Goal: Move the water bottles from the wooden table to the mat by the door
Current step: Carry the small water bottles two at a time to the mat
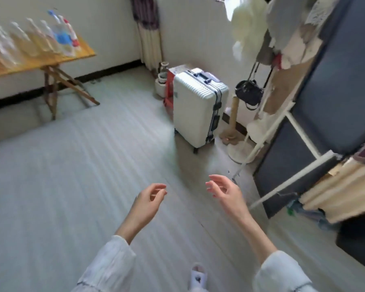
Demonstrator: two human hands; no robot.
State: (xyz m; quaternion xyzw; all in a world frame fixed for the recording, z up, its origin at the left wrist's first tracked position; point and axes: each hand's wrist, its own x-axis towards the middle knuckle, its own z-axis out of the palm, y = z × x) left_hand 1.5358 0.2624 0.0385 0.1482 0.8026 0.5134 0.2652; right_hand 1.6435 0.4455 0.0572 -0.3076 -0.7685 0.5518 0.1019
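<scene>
Frame blurred. Left hand (148, 202) and right hand (224, 191), lower centre, both empty, fingers loosely curled and apart, over bare floor (72, 186). Water bottles (36, 39) stand in a row on the wooden table (40, 64), upper left. White suitcase (196, 106) mid-frame.

We see a bright, evenly lit room in soft daylight. The strongest light enters at the top edge, where a white patch (248, 22) overexposes and loses detail. Shadows are faint; a weak one lies beneath the wooden table (57, 60). Motion blur smears the water bottles (30, 39) into streaks and softens the floor (72, 165) lines. Both hands stay comparatively sharp. Wide-angle distortion tilts the walls and bends the dark panel (335, 81) at the right edge.
</scene>
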